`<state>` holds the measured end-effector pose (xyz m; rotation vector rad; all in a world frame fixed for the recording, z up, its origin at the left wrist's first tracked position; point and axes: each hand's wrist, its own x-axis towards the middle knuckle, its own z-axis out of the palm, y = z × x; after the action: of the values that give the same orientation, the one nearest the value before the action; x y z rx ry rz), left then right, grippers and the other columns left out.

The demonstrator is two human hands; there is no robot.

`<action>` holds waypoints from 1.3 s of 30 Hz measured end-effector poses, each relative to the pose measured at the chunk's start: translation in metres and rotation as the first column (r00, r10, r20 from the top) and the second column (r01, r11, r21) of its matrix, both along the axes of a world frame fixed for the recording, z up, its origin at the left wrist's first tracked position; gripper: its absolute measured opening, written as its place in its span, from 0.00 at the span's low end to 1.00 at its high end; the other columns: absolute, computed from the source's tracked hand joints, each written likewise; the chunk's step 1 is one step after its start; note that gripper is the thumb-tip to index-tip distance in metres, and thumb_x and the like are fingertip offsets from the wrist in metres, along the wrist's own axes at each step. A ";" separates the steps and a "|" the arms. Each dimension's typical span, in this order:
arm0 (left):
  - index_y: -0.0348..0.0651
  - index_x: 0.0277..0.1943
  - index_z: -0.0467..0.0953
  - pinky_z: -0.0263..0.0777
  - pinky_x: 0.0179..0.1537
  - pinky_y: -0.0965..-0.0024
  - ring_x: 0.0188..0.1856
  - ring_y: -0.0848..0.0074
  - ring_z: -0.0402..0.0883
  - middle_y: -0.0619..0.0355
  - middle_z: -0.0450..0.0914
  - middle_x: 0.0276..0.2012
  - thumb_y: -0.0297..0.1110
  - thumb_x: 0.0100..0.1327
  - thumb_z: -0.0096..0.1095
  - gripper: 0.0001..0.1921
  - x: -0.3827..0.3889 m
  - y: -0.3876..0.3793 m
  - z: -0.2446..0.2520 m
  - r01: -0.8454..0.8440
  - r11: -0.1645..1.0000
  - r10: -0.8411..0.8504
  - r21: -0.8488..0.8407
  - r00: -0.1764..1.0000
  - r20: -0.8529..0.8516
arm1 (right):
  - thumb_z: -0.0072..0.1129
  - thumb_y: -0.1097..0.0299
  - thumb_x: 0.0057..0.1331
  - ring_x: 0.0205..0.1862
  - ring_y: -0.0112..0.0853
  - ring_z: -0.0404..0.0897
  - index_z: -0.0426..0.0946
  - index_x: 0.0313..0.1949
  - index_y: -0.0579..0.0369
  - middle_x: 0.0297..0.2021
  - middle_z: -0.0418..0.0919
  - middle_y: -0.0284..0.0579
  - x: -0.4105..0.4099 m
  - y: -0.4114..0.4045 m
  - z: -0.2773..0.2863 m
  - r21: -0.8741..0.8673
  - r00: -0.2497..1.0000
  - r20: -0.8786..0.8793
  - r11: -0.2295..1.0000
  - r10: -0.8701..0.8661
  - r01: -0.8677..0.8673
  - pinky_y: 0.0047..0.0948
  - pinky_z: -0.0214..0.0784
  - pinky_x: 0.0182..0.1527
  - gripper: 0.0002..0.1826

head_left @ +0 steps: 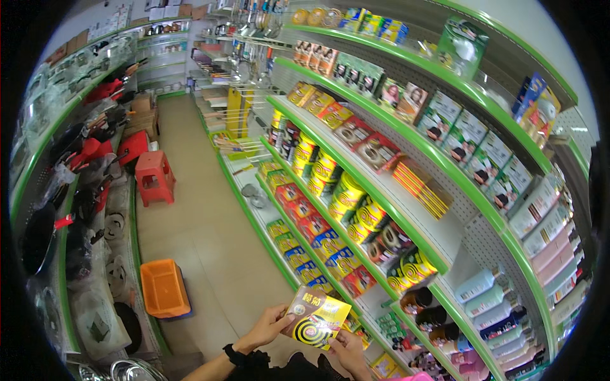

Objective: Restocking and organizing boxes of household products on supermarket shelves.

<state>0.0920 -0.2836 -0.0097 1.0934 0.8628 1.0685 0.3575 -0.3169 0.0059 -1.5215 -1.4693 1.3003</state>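
Note:
A flat yellow-and-brown mosquito coil box (318,320) with a black spiral printed on its front is held before me, tilted, between both hands. My left hand (274,323) grips its left edge, thumb on the front face. At the lower right corner, my right hand (347,348) pinches the box. Just beyond it, the low shelves carry rows of similar boxes, among them red boxes (312,225) and blue-and-yellow boxes (342,260). Yellow cylindrical cans (345,194) with spiral prints stand on the shelf above those.
Green-edged shelving (362,183) rises close on my right, with bottles (486,305) and hair-product boxes (481,155). On the aisle floor stand an orange plastic basin (163,288) and a red plastic stool (155,177). Pans (40,238) fill the left shelves, some handles jutting outward.

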 end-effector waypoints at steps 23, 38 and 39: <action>0.32 0.56 0.74 0.80 0.38 0.70 0.41 0.74 0.85 0.52 0.85 0.42 0.28 0.68 0.62 0.16 -0.220 0.356 0.040 -0.394 0.919 0.365 0.016 0.834 -0.415 | 0.57 0.73 0.70 0.33 0.21 0.79 0.70 0.58 0.71 0.37 0.83 0.43 -0.241 0.477 0.035 -0.023 0.888 -0.107 0.892 0.447 -0.452 0.23 0.73 0.33 0.20; 0.33 0.50 0.80 0.79 0.39 0.66 0.35 0.66 0.87 0.48 0.87 0.37 0.35 0.60 0.72 0.19 -0.330 0.582 -0.025 -0.077 0.996 0.091 0.050 0.876 -0.473 | 0.62 0.65 0.66 0.31 0.32 0.82 0.73 0.53 0.65 0.32 0.81 0.49 -0.316 0.638 -0.008 0.072 0.982 0.063 0.981 0.176 -0.180 0.32 0.72 0.34 0.20; 0.33 0.52 0.80 0.79 0.38 0.66 0.35 0.67 0.87 0.49 0.87 0.37 0.33 0.59 0.73 0.20 -0.340 0.604 -0.018 -0.025 0.999 0.040 0.037 0.874 -0.485 | 0.62 0.67 0.66 0.29 0.31 0.81 0.73 0.51 0.65 0.31 0.81 0.49 -0.325 0.653 -0.001 0.064 0.986 0.099 0.988 0.137 -0.144 0.33 0.72 0.33 0.18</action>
<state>-0.2476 0.3202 -0.0278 1.4073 1.2700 0.8416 0.0328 0.3363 0.0052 -1.4737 -1.6918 1.2569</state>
